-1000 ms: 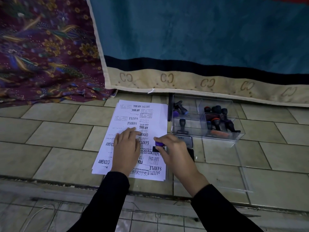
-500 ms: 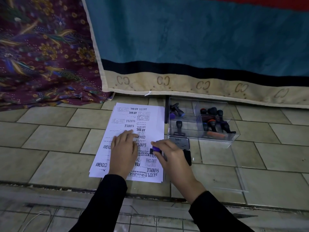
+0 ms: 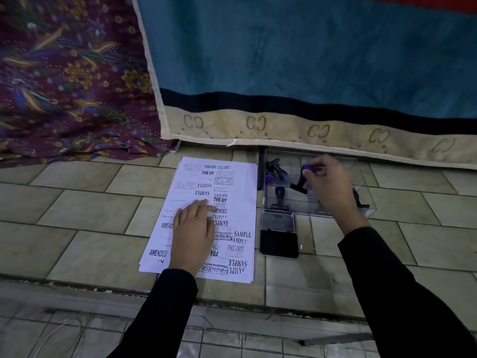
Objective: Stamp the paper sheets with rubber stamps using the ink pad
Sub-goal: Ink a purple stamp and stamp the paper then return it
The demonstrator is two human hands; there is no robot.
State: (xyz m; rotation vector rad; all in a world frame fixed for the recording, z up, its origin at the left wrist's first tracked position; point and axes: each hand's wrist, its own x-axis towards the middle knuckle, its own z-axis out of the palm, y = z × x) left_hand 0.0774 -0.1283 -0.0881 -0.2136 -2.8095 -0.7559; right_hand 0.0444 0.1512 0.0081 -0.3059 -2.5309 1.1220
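A stack of white paper sheets (image 3: 237,202) lies on the tiled floor, its top sheet covered with black stamp marks such as SAMPLE, AIR MAIL and FAX OUT. My left hand (image 3: 194,228) rests flat on the sheet with straight fingers. My right hand (image 3: 329,184) is over the clear plastic box (image 3: 268,200) and pinches a black rubber stamp (image 3: 300,180) by its purple top, tilted inside the box. An open ink pad (image 3: 278,242) lies on the floor between paper and box, its metal lid (image 3: 278,221) folded back.
Other stamps lie in the box: two at its far left (image 3: 277,167), one upright (image 3: 280,195) near the front. A teal blanket with a beige border (image 3: 284,127) hangs behind. Patterned maroon cloth (image 3: 72,86) lies at the left. A floor ledge (image 3: 232,298) runs in front.
My right hand has lifted the purple-topped stamp off the paper and carried it right and away, into the clear box. The left hand has stayed on the sheet.
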